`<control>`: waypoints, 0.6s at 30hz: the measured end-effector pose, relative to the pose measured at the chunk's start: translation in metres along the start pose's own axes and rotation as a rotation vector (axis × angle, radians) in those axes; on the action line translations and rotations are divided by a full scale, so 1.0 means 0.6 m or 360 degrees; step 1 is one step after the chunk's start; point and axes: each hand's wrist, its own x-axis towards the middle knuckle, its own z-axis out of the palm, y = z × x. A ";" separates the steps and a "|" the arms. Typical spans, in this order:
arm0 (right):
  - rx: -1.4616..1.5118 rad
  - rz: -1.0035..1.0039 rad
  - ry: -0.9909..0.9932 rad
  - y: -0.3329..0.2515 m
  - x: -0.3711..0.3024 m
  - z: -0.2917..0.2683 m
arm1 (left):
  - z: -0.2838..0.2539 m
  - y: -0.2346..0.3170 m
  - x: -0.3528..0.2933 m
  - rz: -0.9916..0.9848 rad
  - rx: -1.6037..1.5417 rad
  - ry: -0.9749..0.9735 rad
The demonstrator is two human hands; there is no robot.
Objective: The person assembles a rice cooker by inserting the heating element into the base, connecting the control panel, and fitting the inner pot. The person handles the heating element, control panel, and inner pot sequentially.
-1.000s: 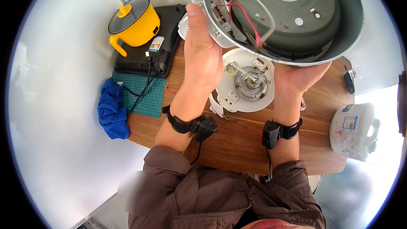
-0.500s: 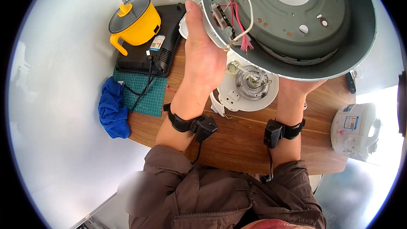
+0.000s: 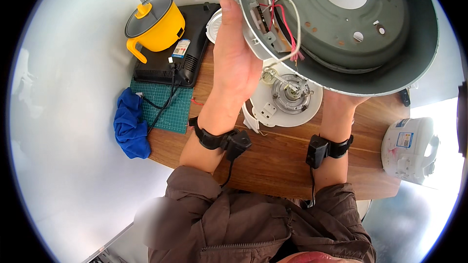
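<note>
Raised in front of me is a round rice cooker housing [image 3: 420, 44], tilted so its grey metal inside shows. My left hand [image 3: 236, 63] grips its left side, thumb up along the outer wall. Under the near rim is my right hand [image 3: 343, 100], its fingers hidden behind the housing. Red wires [image 3: 287, 22] and a white wire [image 3: 299, 24] hang loose inside, beside a small circuit board [image 3: 263, 17] at the left wall. Below, on the table, lies a white round base [image 3: 309, 112] with a metal heating part [image 3: 291, 95] in its middle.
A yellow pot with a lid [image 3: 163, 27] stands on a black appliance [image 3: 146, 70] at the back left. Nearby are a green cutting mat [image 3: 175, 112] and a blue cloth [image 3: 129, 126]. A white rice cooker [image 3: 407, 153] stands at the table's right edge.
The housing has shifted slightly right and turned a little in my hands, its loose wires moving along with it. Both hands keep their hold.
</note>
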 end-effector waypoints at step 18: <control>-0.0253 -0.0026 0.0307 -0.008 0.031 0.010 | 0.004 0.006 0.001 0.0098 0.0142 0.0132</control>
